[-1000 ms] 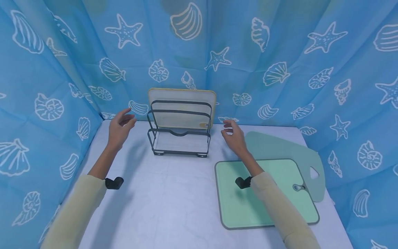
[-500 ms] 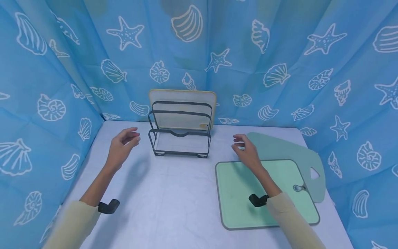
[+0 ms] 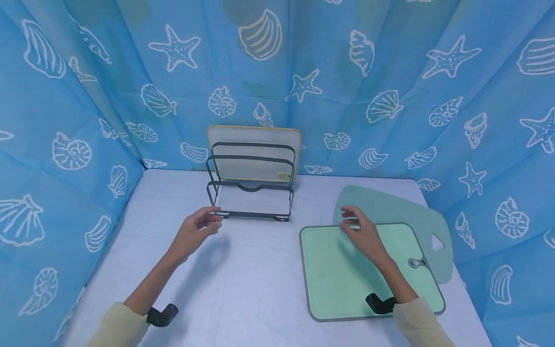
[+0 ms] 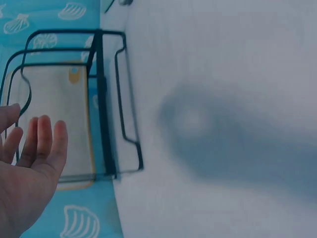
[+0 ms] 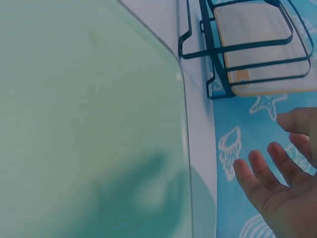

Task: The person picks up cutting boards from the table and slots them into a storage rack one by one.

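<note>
A black wire rack (image 3: 253,156) stands at the back of the table, with a white cutting board edged in yellow (image 3: 256,132) upright in its rear slot. My left hand (image 3: 192,233) hovers just in front of the rack's left foot, fingers loosely bent and holding nothing. Above the far edge of a light green cutting board with a grey rim (image 3: 338,274) is my right hand (image 3: 363,235), also holding nothing, its fingers relaxed in the right wrist view. That board lies flat, overlapping a darker green cutting board (image 3: 390,205) with a triangular hole.
A white cloth (image 3: 256,289) covers the table. Blue curtains with shell and starfish prints (image 3: 329,91) enclose the back and both sides. A black camera mount sits on each wrist, the left one (image 3: 162,315) and the right one (image 3: 380,304).
Both hands have drawn back from beside the rack toward the person. The left has also shifted right, and the right hand has moved right over the green boards. The rack and boards stay put.
</note>
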`<state>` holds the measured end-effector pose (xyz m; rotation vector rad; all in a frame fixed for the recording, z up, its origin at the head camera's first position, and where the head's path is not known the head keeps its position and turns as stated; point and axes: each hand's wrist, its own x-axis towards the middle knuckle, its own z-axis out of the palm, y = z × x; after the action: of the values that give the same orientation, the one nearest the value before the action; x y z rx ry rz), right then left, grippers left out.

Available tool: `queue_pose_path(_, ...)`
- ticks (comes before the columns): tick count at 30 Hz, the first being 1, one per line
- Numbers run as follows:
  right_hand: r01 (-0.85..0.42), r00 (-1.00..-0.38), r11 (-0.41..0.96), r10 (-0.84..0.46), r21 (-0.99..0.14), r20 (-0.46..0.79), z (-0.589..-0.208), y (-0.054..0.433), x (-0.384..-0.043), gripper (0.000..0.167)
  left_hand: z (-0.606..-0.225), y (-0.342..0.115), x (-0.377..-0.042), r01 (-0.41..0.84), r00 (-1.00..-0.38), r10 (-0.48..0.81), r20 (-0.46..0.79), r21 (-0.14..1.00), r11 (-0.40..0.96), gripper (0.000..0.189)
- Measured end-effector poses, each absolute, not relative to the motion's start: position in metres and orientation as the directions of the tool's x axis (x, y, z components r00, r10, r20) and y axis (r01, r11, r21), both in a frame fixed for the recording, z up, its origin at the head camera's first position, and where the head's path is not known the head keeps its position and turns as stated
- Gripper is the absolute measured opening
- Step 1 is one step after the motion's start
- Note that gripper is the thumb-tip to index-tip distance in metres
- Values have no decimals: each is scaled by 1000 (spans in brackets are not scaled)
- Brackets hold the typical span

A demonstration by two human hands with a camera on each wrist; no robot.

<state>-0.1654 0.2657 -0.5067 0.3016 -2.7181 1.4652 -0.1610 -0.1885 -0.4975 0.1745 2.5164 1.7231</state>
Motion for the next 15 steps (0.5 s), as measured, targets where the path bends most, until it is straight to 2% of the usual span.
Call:
queue_pose_path(3, -186, -981, 545, -154, -818, 121, -510, 275, -158, 42, -490, -171, -150, 4, -984, 171, -56, 942, 335, 48)
queue_pose_path(15, -157, -987, 623, -131, -766, 96, -521, 308, -134, 47, -522, -125, -136, -150, -928, 309, -207, 969, 197, 59)
